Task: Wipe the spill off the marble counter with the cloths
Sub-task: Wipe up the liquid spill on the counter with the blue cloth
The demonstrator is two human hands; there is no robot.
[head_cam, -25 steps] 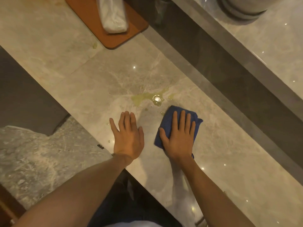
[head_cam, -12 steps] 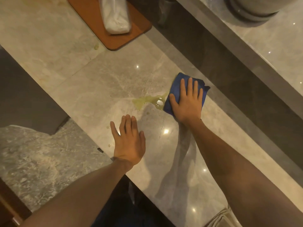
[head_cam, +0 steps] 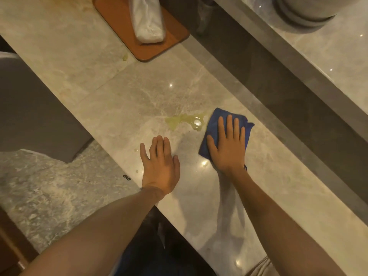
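Blue cloth (head_cam: pixel 214 124) lies flat on the marble tabletop (head_cam: pixel 288 186) under the spread right hand (head_cam: pixel 228 146), its edge just right of the yellowish spill (head_cam: pixel 185 119), probably to push through it, while the open, empty left hand (head_cam: pixel 160 166) braces nearby.

The bench (head_cam: pixel 278 186) is polished marble, pale beige with grey veins, glossy enough to throw back small points of light. On it lies a thin yellow-green spill (head_cam: pixel 185 121), wet and shiny. The cloth (head_cam: pixel 213 124) is deep blue, soft and matt, like microfibre. The tray (head_cam: pixel 171 42) looks like smooth wood, reddish brown with a low sheen. On it sits a white bundle (head_cam: pixel 147 20) wrapped in crinkled, shiny plastic.
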